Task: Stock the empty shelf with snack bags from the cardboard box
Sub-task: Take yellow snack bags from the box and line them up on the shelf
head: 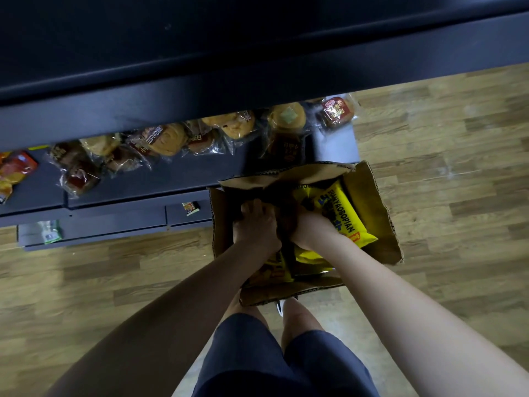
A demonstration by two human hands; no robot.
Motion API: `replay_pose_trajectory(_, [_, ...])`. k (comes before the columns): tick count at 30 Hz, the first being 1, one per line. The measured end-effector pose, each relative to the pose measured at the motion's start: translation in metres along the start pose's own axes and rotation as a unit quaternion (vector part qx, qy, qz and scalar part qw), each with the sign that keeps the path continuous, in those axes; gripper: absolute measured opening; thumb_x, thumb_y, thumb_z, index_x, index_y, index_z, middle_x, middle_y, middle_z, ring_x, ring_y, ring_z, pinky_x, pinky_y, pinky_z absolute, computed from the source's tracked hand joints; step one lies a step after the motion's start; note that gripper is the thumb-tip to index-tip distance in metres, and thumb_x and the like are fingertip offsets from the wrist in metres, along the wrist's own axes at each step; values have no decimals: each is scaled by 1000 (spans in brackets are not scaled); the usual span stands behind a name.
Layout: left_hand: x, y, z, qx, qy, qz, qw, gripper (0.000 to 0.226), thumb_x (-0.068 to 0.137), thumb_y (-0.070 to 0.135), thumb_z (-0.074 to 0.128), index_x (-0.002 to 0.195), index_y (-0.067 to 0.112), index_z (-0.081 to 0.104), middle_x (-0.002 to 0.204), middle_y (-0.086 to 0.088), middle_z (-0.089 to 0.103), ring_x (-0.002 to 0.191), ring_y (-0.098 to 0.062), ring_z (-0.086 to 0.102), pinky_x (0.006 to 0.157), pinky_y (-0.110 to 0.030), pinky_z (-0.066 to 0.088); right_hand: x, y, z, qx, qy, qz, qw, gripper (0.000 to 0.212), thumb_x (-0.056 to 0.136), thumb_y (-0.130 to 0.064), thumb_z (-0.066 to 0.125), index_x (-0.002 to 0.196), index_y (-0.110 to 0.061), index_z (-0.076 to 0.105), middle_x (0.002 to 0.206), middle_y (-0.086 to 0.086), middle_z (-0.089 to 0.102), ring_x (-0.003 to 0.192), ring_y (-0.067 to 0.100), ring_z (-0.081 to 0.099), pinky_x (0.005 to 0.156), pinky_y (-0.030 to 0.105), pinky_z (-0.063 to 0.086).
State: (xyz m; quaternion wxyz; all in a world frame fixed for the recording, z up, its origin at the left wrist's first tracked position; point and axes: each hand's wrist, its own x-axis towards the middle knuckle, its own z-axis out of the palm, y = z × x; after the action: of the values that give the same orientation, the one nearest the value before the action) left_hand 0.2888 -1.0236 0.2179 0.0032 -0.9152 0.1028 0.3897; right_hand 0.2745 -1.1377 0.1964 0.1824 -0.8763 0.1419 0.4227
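"PIANYAOBOPIAN" was read on a yellow bag in the box, center frame. Both hands were buried inside, grip unclear. Wrapped buns were seen upper left.

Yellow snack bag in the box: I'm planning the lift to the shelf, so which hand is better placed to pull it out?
Probably the right hand: it lies against the yellow snack bag in the cardboard box. The left hand is in the darker left part, away from it.
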Motion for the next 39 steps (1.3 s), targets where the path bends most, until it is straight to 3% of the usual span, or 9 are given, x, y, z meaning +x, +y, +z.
replay_pose_trajectory(3, [-2,3,3,27,-2,-4,1000,83,82,41,64,145,14,16,145,-14,15,137,-38,14,94,-47,42,-13,4,-7,-20,49,0,999,65,84,-37,55,141,-26,28,127,12,53,111,36,56,81,41,49])
replay_pose_trajectory(7, [-2,9,4,37,0,-5,999,84,82,41,63,145,12,16,146,-16,14,136,-40,15,95,-48,40,-31,4,-5,-60,89,-10,994,63,82,-30,60,138,-22,32,132,13,44,114,37,53,79,41,48])
replay_pose_trajectory(14, [-9,4,0,-8,62,-24,998,66,83,30,65,138,13,32,137,-11,30,122,-34,32,85,-41,45,-45,5,-2,15,106,7,994,51,84,-33,56,129,-18,38,124,15,44,108,40,53,78,42,45])
replay_pose_trajectory(19, [-13,-1,-3,-55,82,-49,994,49,90,29,55,134,13,40,136,-12,32,123,-34,32,84,-40,43,-39,13,1,109,118,19,987,54,83,-33,59,131,-22,37,124,13,44,106,43,53,79,43,44])
replay_pose_trajectory(23, [-18,-2,0,-121,108,-76,984,52,91,32,51,136,11,36,136,-12,32,125,-33,29,88,-42,42,-26,18,5,187,144,-2,972,58,84,-29,59,135,-19,35,123,16,48,106,40,54,83,44,49])
replay_pose_trajectory(26, [-21,1,10,-136,126,-83,979,60,90,30,52,141,10,29,140,-11,28,130,-33,24,92,-44,43,-23,17,10,147,163,-36,975,54,86,-26,58,135,-19,36,128,17,44,107,40,53,83,45,50])
replay_pose_trajectory(30, [-18,4,16,-114,73,-44,990,75,88,33,57,146,8,17,149,-9,13,139,-32,10,104,-48,34,-19,9,20,29,154,-63,986,55,91,-28,51,141,-25,29,136,18,34,118,41,42,83,47,48])
replay_pose_trajectory(34, [-11,1,12,-52,28,-8,998,76,88,37,53,146,8,14,150,-13,12,138,-36,11,104,-48,32,-2,7,30,25,109,-64,992,66,89,-29,51,146,-28,19,150,21,14,133,47,23,99,54,37])
replay_pose_trajectory(39, [-5,-4,1,-42,14,0,999,66,82,30,62,139,18,30,141,-11,23,131,-34,19,96,-44,38,9,1,31,69,86,-73,991,65,85,-34,54,143,-27,24,149,22,15,122,50,41,95,54,44])
